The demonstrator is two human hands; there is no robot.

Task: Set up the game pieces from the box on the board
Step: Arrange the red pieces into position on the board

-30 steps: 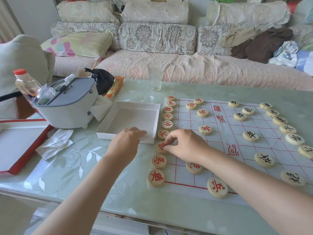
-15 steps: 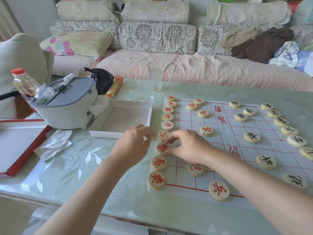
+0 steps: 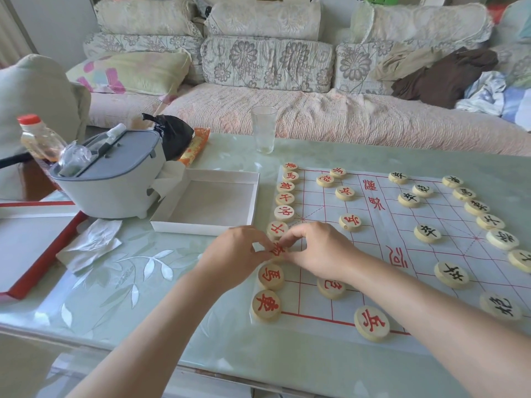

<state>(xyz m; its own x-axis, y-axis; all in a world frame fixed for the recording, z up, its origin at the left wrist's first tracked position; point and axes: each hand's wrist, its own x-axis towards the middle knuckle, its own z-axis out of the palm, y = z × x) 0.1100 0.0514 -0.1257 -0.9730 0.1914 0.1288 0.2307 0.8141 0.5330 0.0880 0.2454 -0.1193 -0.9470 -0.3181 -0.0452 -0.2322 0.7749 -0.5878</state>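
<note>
Grey container (image 3: 115,179) and crumpled tissue (image 3: 92,245) are noted at the left of the glass table (image 3: 143,282). The white box (image 3: 207,228) is seen open, just beside the board's left edge. The left hand (image 3: 232,254) is curled, its fingertips pinching a red-lettered piece (image 3: 278,249) from the left. The same piece is pinched from the right by the curled right hand (image 3: 319,251). The piece is located in the red column (image 3: 284,213) on the left edge of the board (image 3: 382,225). Black-lettered pieces (image 3: 428,233) are set out on the right half.
</note>
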